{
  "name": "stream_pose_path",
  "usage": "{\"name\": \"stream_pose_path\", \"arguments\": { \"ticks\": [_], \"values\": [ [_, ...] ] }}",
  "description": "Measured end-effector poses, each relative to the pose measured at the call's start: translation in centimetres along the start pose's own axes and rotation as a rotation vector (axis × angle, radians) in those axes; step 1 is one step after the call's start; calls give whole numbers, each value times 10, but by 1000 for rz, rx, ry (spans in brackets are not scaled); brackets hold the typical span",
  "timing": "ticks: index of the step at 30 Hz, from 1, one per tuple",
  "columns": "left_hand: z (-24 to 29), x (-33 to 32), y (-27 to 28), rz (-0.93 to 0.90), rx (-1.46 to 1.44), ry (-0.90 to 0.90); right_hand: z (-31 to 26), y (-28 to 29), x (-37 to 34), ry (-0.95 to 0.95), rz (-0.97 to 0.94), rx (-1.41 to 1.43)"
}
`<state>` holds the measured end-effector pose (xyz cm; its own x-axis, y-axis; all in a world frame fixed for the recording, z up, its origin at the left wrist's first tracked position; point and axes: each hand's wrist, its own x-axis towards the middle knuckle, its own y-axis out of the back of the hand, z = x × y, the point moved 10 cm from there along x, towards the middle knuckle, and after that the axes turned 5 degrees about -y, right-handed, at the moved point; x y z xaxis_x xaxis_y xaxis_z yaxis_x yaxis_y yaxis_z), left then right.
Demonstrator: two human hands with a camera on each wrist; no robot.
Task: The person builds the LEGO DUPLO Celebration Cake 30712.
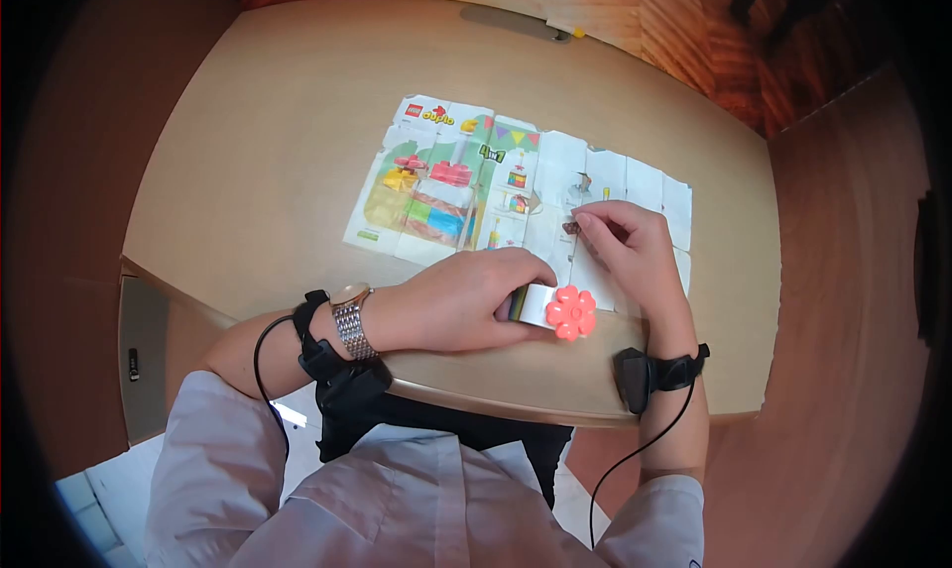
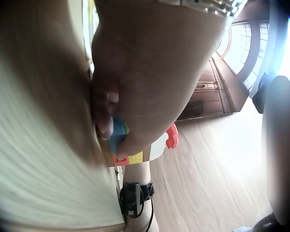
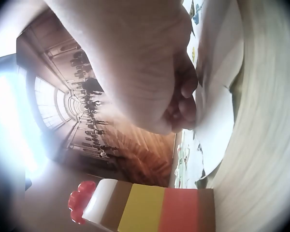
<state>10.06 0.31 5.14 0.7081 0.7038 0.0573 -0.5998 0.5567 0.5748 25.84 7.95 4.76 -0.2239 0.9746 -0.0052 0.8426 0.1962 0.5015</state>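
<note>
My left hand (image 1: 461, 295) (image 2: 145, 72) grips a stack of toy bricks (image 1: 537, 305) (image 2: 136, 157) from its left side. White, brown, yellow and red layers show on the stack (image 3: 141, 205) in the right wrist view, and blue shows between the left fingers. A coral flower piece (image 1: 571, 313) (image 2: 172, 136) (image 3: 82, 202) sits at its white end. Beyond the stack, my right hand (image 1: 637, 249) (image 3: 135, 63) is at the printed sheet (image 1: 560, 162) (image 3: 217, 130), thumb and index fingertips close together by a small brown patch. Whether that patch is print or an object is unclear.
The creased sheet lies on the wooden table (image 1: 297, 102), with pictures of brick builds on its left part. A slot and a small yellow-tipped item (image 1: 570, 31) are at the far edge. Reddish-brown panels flank the table.
</note>
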Motion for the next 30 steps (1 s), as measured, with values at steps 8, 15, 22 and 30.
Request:
{"name": "stream_pose_path", "arguments": {
  "ticks": [8,15,22,30],
  "values": [
    [4,0,3,38,26,-108,17,9,6,-53,65,87],
    [0,1,2,-5,-16,-85,19,6,8,-23,50,85],
    [0,1,1,-14,-29,-91,20,4,7,-34,37,68],
    [-8,2,-5,21,35,-193,31,2,9,-51,32,37]
  ]
}}
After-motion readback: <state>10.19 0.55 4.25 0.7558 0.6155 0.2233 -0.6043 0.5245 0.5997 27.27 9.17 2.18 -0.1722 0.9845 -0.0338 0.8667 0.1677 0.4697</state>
